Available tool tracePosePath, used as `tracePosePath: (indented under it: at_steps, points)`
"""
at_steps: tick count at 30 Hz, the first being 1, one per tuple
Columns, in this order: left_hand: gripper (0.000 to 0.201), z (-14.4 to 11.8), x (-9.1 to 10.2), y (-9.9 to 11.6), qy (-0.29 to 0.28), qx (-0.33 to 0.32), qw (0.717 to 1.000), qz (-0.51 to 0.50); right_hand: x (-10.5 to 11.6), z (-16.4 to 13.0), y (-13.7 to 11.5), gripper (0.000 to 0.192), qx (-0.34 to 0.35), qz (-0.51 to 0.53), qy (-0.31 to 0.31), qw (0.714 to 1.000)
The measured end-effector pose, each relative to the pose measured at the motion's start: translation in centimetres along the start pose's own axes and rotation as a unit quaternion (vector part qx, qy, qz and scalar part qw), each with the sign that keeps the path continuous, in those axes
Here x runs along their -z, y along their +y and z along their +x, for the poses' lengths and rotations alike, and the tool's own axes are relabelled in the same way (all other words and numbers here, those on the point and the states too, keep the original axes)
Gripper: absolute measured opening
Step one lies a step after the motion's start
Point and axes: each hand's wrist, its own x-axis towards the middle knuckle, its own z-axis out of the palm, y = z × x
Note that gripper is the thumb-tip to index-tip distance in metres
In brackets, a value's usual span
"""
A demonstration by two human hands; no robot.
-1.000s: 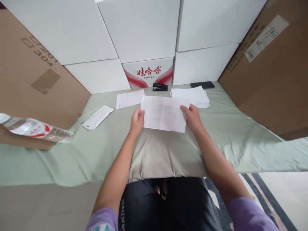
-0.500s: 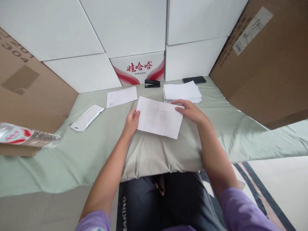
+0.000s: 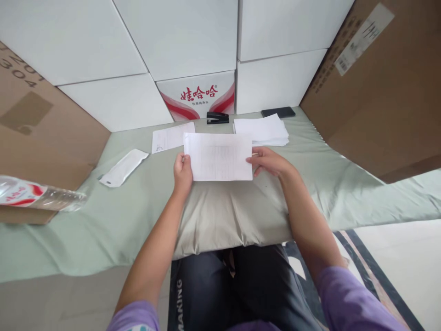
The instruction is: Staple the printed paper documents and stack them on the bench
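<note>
Between my two hands is a white sheet of paper (image 3: 220, 158) with faint print showing on it, held above the cloth; whether it is one sheet or several I cannot tell. My left hand (image 3: 182, 172) grips its left edge, thumb on top. My right hand (image 3: 270, 161) pinches the right edge between thumb and fingers. Behind the held paper, to the right, lies a stack of white paper (image 3: 262, 130). A single printed sheet (image 3: 168, 138) rests flat on the left, its near right part covered by the held paper. Farther back is a black stapler (image 3: 217, 118).
A white packet (image 3: 124, 168) lies on the green cloth (image 3: 138, 220) at left. A clear water bottle (image 3: 41, 193) lies at the far left. A dark phone (image 3: 278, 112) is by the white boxes (image 3: 196, 41). Cardboard boxes (image 3: 386, 105) flank both sides.
The held paper has turned from a tilt to nearly level and shifted a little left. My left hand has moved left with it; my right hand now grips lower on the right edge.
</note>
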Motion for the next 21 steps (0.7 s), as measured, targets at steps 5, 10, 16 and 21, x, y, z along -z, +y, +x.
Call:
tracePosePath:
  at_steps: [5,10,16,21]
  points:
    - [0.047,0.8,0.9,0.3,-0.083,0.104,0.985,-0.114,-0.8,0.7,0.8,0.022,-0.014,-0.024,-0.026,0.999]
    - [0.053,1.3,1.5,0.2,-0.125,0.186,0.967,-0.121,-0.9,0.4,0.7,0.025,-0.043,-0.051,-0.082,0.994]
    - [0.043,1.3,0.9,-0.4,-0.041,0.153,0.985,-0.070,-1.4,-0.7,-0.5,0.034,-0.094,-0.104,-0.147,0.979]
    - [0.040,1.8,3.0,1.4,-0.139,0.214,0.962,-0.096,-1.6,-0.7,-0.8,0.014,-0.088,-0.136,-0.108,0.981]
